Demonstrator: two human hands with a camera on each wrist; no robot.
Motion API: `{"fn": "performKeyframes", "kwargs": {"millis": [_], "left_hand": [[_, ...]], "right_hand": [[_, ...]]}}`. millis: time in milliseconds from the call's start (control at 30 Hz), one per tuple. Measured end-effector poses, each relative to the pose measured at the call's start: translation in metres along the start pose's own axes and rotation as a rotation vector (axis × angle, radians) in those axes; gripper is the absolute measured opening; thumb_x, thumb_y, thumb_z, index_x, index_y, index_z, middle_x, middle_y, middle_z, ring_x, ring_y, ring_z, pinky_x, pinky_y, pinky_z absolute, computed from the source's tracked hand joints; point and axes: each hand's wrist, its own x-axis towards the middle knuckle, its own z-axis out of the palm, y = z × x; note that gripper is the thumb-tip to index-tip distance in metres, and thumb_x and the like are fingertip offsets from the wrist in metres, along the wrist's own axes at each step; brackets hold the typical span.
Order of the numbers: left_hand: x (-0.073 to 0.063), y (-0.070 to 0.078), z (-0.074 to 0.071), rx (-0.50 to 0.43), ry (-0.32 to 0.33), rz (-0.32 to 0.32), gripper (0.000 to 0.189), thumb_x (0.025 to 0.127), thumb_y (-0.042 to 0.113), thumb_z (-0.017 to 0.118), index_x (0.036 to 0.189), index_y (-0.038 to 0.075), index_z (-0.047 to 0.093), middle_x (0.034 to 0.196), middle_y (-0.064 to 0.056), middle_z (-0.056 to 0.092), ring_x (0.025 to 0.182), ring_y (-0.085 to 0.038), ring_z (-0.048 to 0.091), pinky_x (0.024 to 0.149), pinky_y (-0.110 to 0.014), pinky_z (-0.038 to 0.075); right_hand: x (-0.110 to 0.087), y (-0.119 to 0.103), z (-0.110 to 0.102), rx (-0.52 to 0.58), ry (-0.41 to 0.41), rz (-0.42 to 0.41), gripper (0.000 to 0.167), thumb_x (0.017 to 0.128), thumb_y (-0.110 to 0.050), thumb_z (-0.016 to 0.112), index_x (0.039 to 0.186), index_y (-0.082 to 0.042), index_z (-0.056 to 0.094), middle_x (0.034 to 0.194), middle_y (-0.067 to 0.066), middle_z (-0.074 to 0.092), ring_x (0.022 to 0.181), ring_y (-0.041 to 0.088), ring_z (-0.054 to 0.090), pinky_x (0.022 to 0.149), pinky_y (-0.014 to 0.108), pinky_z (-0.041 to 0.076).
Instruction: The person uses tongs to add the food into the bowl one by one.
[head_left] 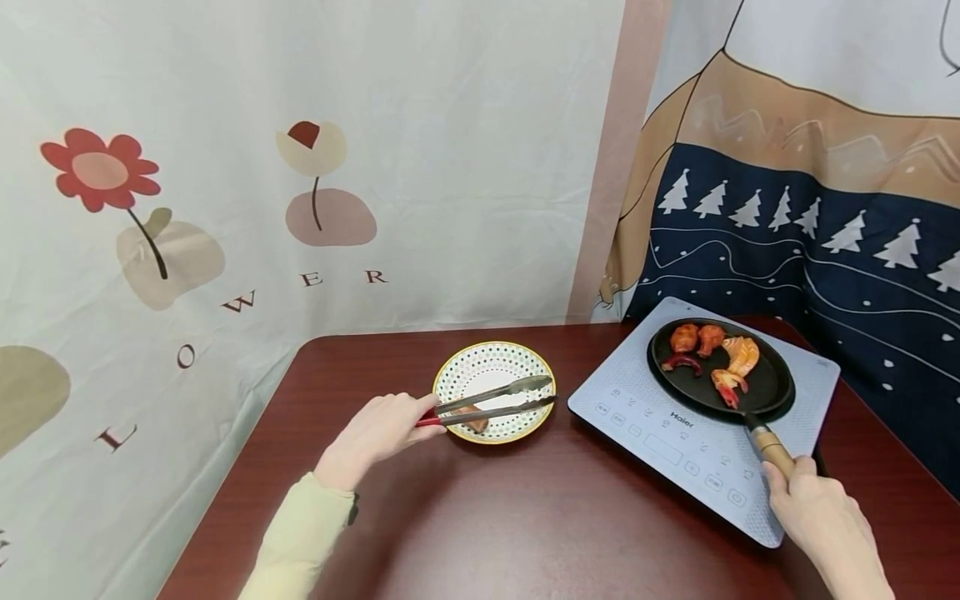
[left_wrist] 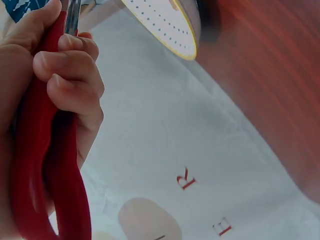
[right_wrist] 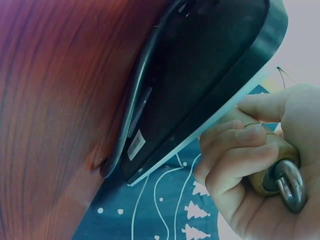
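Observation:
My left hand (head_left: 384,433) grips red-handled metal tongs (left_wrist: 35,165), with its fingers wrapped round both handles. The tong arms spread apart over a white dotted plate (head_left: 493,353) with a yellow rim. A brown piece of food (head_left: 476,423) lies on that plate, partly covered by the tongs. At the right, my right hand (head_left: 823,510) holds the wooden handle (head_left: 774,452) of a black frying pan (head_left: 768,392). In the pan are two reddish-brown drumstick-like pieces (head_left: 684,337), a dark red curved piece (head_left: 681,362), an orange striped piece (head_left: 743,357) and a shrimp-like piece (head_left: 727,385).
Beneath the pan stands a pale induction cooktop (head_left: 637,417) with printed controls, at the right of the dark red wooden table (head_left: 480,517). A cable (right_wrist: 127,100) runs by its underside. Printed curtains (head_left: 450,167) hang behind the table.

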Motion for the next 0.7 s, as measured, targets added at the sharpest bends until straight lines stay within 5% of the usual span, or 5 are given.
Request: {"fn": "performKeyframes", "kwargs": {"millis": [500, 700], "left_hand": [[-0.008, -0.036, -0.040, 0.130, -0.062, 0.055, 0.031, 0.079, 0.038, 0.073, 0.075, 0.020, 0.048, 0.053, 0.011, 0.041, 0.047, -0.008, 0.037, 0.046, -0.025, 0.032], [-0.011, -0.050, -0.053, 0.121, -0.159, 0.041, 0.027, 0.078, 0.036, 0.075, 0.078, 0.021, 0.052, 0.054, 0.011, 0.041, 0.050, -0.007, 0.038, 0.049, -0.025, 0.032]], "right_hand": [[-0.001, 0.000, 0.000, 0.002, -0.010, 0.006, 0.060, 0.099, -0.045, 0.031, 0.097, 0.014, 0.041, 0.068, 0.018, 0.050, 0.061, 0.030, 0.051, 0.051, 0.040, 0.039], [0.000, -0.002, 0.000, 0.007, -0.006, 0.004, 0.059, 0.100, -0.045, 0.032, 0.098, 0.014, 0.041, 0.068, 0.017, 0.049, 0.060, 0.029, 0.050, 0.051, 0.039, 0.038]]}}
